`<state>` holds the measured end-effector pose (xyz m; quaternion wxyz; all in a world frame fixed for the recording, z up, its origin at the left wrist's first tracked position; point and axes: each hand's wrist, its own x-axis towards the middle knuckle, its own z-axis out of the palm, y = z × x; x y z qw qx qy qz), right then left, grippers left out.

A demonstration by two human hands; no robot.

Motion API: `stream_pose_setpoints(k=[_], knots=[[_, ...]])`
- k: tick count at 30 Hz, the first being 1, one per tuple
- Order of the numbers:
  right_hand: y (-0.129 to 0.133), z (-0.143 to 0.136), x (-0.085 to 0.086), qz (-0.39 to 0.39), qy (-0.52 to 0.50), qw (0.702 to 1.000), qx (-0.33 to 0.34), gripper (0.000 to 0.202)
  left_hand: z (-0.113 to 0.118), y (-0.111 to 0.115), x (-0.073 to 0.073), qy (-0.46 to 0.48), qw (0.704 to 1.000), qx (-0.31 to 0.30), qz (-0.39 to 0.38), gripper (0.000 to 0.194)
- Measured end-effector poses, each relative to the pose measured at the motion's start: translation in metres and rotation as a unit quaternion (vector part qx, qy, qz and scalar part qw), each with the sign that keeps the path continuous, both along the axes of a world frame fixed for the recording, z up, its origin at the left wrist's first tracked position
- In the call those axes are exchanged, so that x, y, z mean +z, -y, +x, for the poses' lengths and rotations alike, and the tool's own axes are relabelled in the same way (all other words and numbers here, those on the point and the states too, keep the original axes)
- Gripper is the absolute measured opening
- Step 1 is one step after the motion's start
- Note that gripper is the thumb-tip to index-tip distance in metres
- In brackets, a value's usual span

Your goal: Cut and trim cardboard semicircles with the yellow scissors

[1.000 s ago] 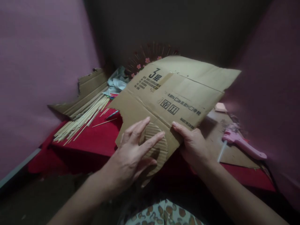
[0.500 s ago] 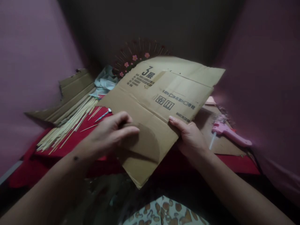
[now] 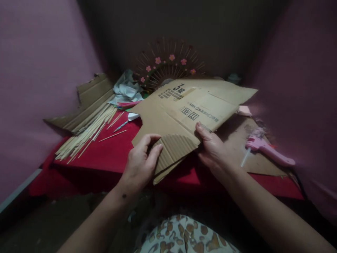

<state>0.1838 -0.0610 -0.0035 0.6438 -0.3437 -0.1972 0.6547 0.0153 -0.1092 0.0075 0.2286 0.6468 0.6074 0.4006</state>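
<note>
A large printed cardboard sheet [image 3: 168, 116] is held up, tilted, over the red-covered table. My right hand [image 3: 214, 149] grips its lower right edge, thumb on top and fingers beneath. My left hand [image 3: 143, 156] pinches a smaller ribbed cardboard piece [image 3: 173, 149] with a curved edge, which lies over the sheet's lower corner. Whether the ribbed piece is joined to the sheet cannot be made out.
Thin wooden sticks [image 3: 89, 135] and a pen [image 3: 121, 126] lie on the red cloth [image 3: 105, 163] at left, beside torn cardboard [image 3: 96, 93]. A pink glue gun [image 3: 268, 149] rests on cardboard at right. Behind stands a flowered stick fan [image 3: 170, 65].
My left hand has moved right, and the ribbed piece, earlier dark and mostly behind its fingers, now shows its ridges. The sheet's lower corner sits higher, and more of the fan is visible.
</note>
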Motion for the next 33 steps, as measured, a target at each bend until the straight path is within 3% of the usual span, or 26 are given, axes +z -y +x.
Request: stream_pose_setpoints(k=[6,13,17,28,31,33], knots=[[-0.003,0.002,-0.002,-0.071,-0.006,0.997,0.010,0.015,0.003,-0.011,-0.016,-0.116,0.990,0.027,0.076,0.020],[-0.004,0.002,-0.003,-0.066,-0.003,0.998,0.019,0.018,0.004,-0.005,-0.015,-0.176,0.981,0.049,0.067,0.021],[-0.003,0.001,-0.004,-0.051,0.008,0.998,0.027,0.021,0.002,-0.010,-0.018,-0.208,0.976,0.035,0.053,0.021],[0.010,-0.001,-0.009,0.041,0.063,0.994,0.076,0.026,0.000,-0.013,-0.029,-0.217,0.969,0.022,0.115,0.020],[0.011,-0.002,-0.009,0.018,0.060,0.994,0.085,0.026,-0.002,-0.009,-0.024,-0.192,0.976,-0.009,0.100,0.025],[0.011,-0.002,-0.009,0.003,0.055,0.996,0.076,0.024,-0.007,-0.004,-0.019,-0.177,0.979,-0.070,0.077,0.036]])
